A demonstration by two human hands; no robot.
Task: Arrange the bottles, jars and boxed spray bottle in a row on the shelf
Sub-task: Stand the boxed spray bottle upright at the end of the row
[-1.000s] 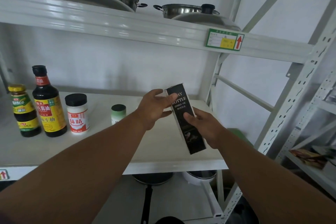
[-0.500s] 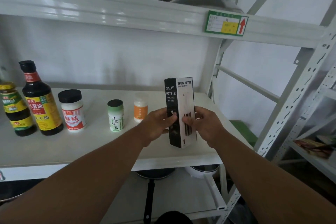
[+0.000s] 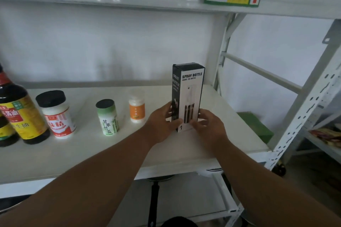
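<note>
While the spray bottle box [image 3: 188, 96] stands upright on the shelf [image 3: 88, 155], right of the orange-labelled jar [image 3: 137, 107], its lower part is grasped by the left hand [image 3: 162, 125] and right hand [image 3: 208, 125].

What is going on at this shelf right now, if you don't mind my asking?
A person is lining up condiments on the white shelf. Both hands, left hand and right hand, hold the spray bottle box upright at the right end of the row, beside the orange-label jar. The green-label jar, red-label jar and soy sauce bottle already stand to its left.
</note>
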